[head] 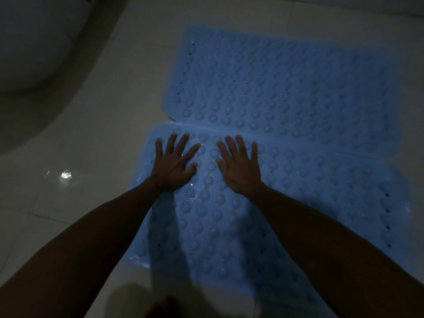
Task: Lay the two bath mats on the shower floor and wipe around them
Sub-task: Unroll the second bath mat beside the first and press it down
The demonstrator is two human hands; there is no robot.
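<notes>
Left hand (175, 162) and right hand (238, 165) press flat, fingers spread, gripping nothing, on the near mat (286, 203); far mat (286, 88) adjoins it on the floor (103, 122).

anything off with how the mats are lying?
Slightly. The near mat overlaps the far mat along their shared edge, with a small dark gap at that seam's left end. Both hands, left and right, lie flat on the near mat. No tears visible.

One head-worn wide-angle camera looks steeply down from above and behind the forearms, close over the tiled floor (96, 134). Both arms enter from the bottom edge and reach away up-frame; the edges curve. The picture is dim. No second view.
</notes>
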